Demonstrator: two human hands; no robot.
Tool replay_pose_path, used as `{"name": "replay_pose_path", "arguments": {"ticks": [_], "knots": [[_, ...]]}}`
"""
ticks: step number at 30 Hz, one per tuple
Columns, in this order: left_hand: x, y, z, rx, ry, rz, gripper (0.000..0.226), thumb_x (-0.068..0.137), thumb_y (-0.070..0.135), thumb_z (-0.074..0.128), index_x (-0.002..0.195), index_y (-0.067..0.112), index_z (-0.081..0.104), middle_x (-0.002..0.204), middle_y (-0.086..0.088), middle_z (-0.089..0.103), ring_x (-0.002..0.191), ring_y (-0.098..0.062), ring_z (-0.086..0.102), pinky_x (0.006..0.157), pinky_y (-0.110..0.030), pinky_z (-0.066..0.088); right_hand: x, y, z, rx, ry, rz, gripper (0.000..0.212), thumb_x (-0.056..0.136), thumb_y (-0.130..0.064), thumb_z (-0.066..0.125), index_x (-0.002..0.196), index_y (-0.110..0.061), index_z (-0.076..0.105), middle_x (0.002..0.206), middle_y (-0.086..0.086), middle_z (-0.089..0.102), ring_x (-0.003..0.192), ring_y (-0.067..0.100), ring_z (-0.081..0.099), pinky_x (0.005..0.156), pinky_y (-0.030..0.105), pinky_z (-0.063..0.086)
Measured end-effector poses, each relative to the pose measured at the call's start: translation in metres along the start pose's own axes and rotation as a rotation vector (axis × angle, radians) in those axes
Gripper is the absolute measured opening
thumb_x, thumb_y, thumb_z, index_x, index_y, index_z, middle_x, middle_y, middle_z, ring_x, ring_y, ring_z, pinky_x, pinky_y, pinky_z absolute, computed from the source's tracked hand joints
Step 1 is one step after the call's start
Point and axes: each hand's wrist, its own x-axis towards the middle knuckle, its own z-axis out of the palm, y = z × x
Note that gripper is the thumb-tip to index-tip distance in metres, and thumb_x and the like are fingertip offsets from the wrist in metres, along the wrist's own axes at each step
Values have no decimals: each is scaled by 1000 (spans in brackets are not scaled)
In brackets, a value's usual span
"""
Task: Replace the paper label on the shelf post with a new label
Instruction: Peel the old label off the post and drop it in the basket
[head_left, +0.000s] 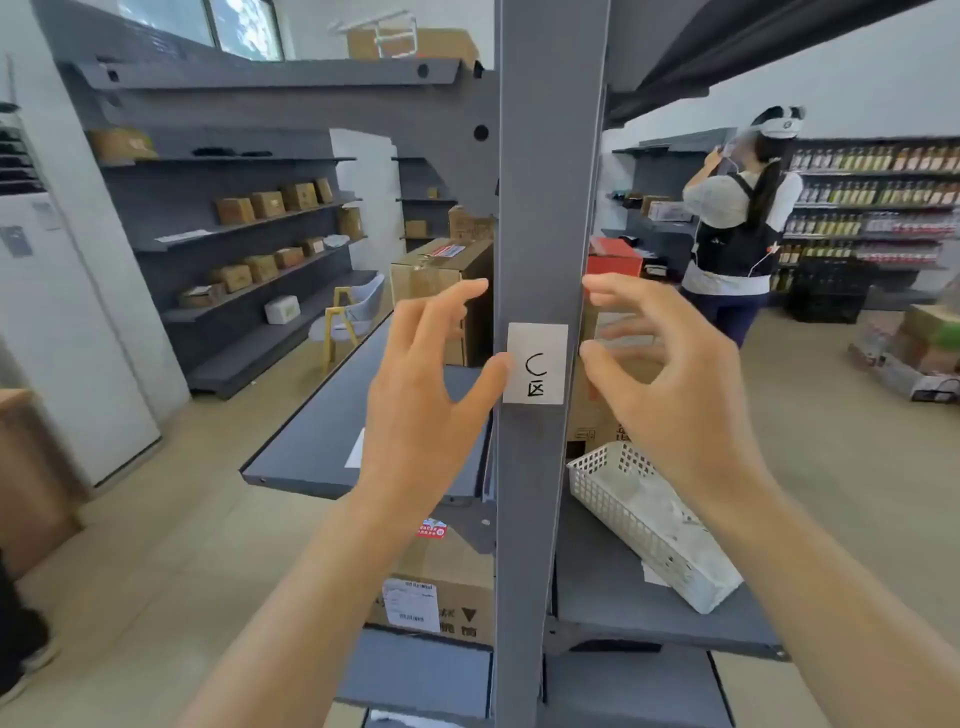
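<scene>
While both hands (415, 384) (670, 374) flank it with open grips, the label (536, 362) stands upright along the post (545, 182).

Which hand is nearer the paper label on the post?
Left. The left hand has its thumb touching the paper label; the right hand sits just off its right edge.

1. Place: shop with stockroom shelving.
2. Grey metal shelves (249, 218) along the left wall, carrying cardboard boxes (267, 203).
3. Far right wall: racks of bottles (872, 161) in rows.
4. Foreground: shelf post (545, 208) with a paper label (536, 362); cartons (441, 597) and a white basket (649, 519) on the shelves.
</scene>
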Motion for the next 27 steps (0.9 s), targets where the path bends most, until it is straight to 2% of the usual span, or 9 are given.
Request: {"name": "replay_pose_path", "arguments": {"ticks": [2, 4, 6, 10, 14, 18, 20, 24, 27], "knots": [[2, -1, 8, 16, 9, 15, 47, 92, 28, 73, 135, 26, 54, 125, 1, 54, 115, -13, 57, 88, -4, 46, 3, 6, 0, -15, 24, -27, 39, 92, -5, 69, 126, -22, 70, 110, -6, 72, 96, 10, 69, 82, 14, 56], [-1, -8, 16, 25, 11, 40, 41, 91, 29, 73, 128, 22, 57, 123, 1, 55, 109, -9, 59, 87, -5, 48, 0, 17, 5, -48, 45, -76, 33, 91, -6, 72, 121, -19, 75, 103, -4, 75, 90, 10, 72, 79, 20, 59], [-3, -14, 23, 26, 14, 76, 41, 90, 32, 74, 127, 22, 58, 121, 5, 53, 104, -2, 58, 88, -9, 50, -3, 26, 10, -72, 74, -137, 30, 90, -9, 76, 119, -14, 77, 100, -2, 78, 86, 13, 74, 74, 28, 62], [-3, -22, 32, 48, 12, 114, 45, 89, 35, 75, 128, 25, 57, 123, 9, 50, 102, -4, 59, 86, -20, 55, -2, 37, 12, -103, 132, -236, 26, 88, -7, 79, 114, -7, 79, 98, 4, 81, 79, 18, 76, 69, 38, 63], [-3, -27, 35, 62, 57, 128, 44, 88, 34, 77, 127, 19, 62, 126, -5, 57, 104, -14, 63, 84, -16, 53, -3, 38, 15, -157, 162, -299, 22, 88, -5, 79, 110, -6, 80, 93, 6, 82, 73, 21, 75, 65, 40, 62], [-4, -28, 37, 80, 56, 131, 44, 89, 33, 77, 127, 21, 60, 129, -5, 55, 110, -21, 62, 87, -6, 45, -2, 37, 17, -173, 166, -275, 19, 89, -6, 78, 108, -7, 81, 92, 5, 82, 75, 21, 76, 66, 40, 61], [-5, -29, 37, 92, 53, 136, 45, 88, 34, 77, 127, 23, 59, 131, -5, 54, 112, -21, 61, 88, -7, 46, -4, 35, 19, -185, 169, -253, 18, 90, -7, 76, 108, -8, 82, 92, 4, 82, 75, 20, 76, 66, 40, 61], [-6, -28, 40, 93, 85, 137, 44, 89, 34, 77, 127, 25, 56, 133, -4, 53, 113, -19, 59, 86, -30, 57, -4, 31, 20, -220, 176, -239, 18, 91, -8, 75, 107, -10, 82, 92, 4, 82, 72, 22, 75, 63, 41, 62], [-8, -24, 41, 113, 109, 125, 37, 89, 33, 76, 120, 21, 60, 133, -4, 53, 111, -4, 52, 82, -39, 58, -4, 29, 20, -242, 181, -222, 17, 91, -10, 75, 105, -11, 83, 91, 3, 82, 72, 23, 74, 62, 42, 61]]}}
